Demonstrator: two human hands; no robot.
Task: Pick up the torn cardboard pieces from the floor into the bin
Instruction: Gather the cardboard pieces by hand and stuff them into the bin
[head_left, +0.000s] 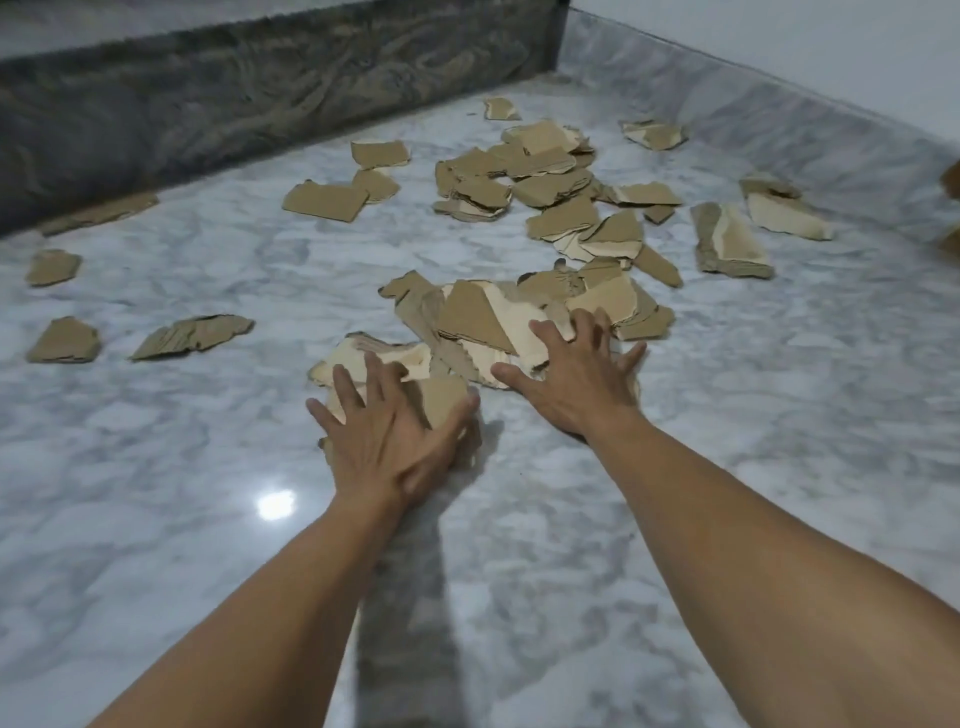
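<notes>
While both arms stretched out over the marble floor (156, 441), we had our left grip (395, 436) spread flat on the near pile of torn cardboard pieces (483, 322). Its fingers were fanned wide and the thumb lay along a brown scrap (441, 397), pressing down rather than pinching. Our right grip (576, 379) sat just beside it on the same pile, also splayed with the palm down, and nothing was lifted in either one.

And what a job was left! By our judgement this was early going, and we were only gathering the first handful. A far heap (519, 176) lay well beyond the hands, untouched. Larger shards (732, 244) rested near the right skirting, and loose pieces were scattered out to the left: a stray chunk (65, 340), a ragged strip (192, 335), and another sliver (98, 210) tucked against the dark stone step (260, 88).

We saw no bin anywhere in view, so we could not tell how much, if anything, had gone in. As far as we could see, all the cardboard was on the floor and none was in the air. Scooping this near pile together looked like the step in hand, and many more loads would follow.
</notes>
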